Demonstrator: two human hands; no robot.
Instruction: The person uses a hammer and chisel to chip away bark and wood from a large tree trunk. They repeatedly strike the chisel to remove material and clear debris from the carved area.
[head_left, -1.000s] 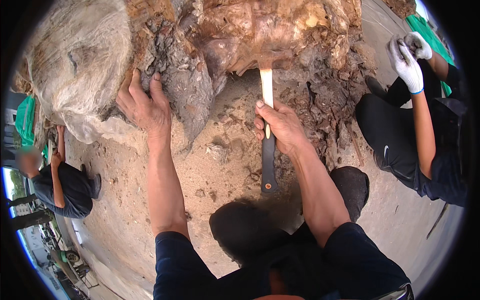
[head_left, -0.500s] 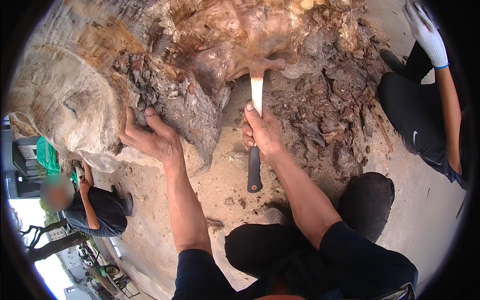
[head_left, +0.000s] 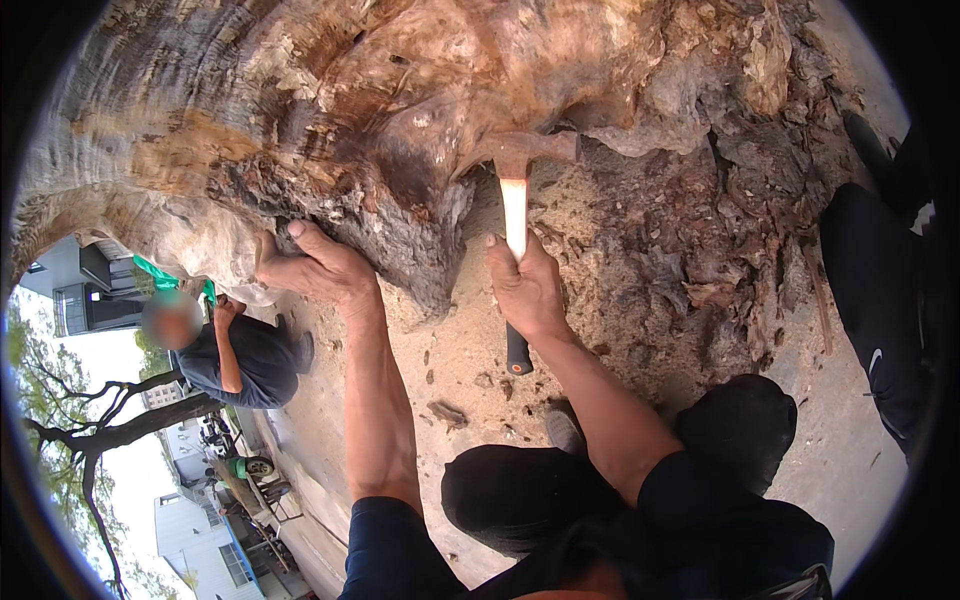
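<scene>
A huge weathered tree stump (head_left: 380, 110) with rough, rotten bark fills the upper part of the view. My right hand (head_left: 527, 288) is closed around the pale wooden handle of a hammer (head_left: 516, 210). The hammer's rusty head rests against the stump's underside, and the black end of its grip sticks out below my fist. My left hand (head_left: 318, 268) lies flat against the dark crumbling bark at the stump's lower edge, fingers spread over it. My knees in dark trousers (head_left: 620, 470) are folded beneath me.
Sandy ground (head_left: 450, 350) strewn with bark chips lies under the stump. A pile of torn bark (head_left: 720, 250) sits to the right. One person crouches at the left (head_left: 240, 355); another's dark-clad leg (head_left: 885, 310) is at the right edge.
The stump has grown larger and closer in view as my head leaned in. The hammer head has come up against the stump's underside. My left hand stays on the bark.
</scene>
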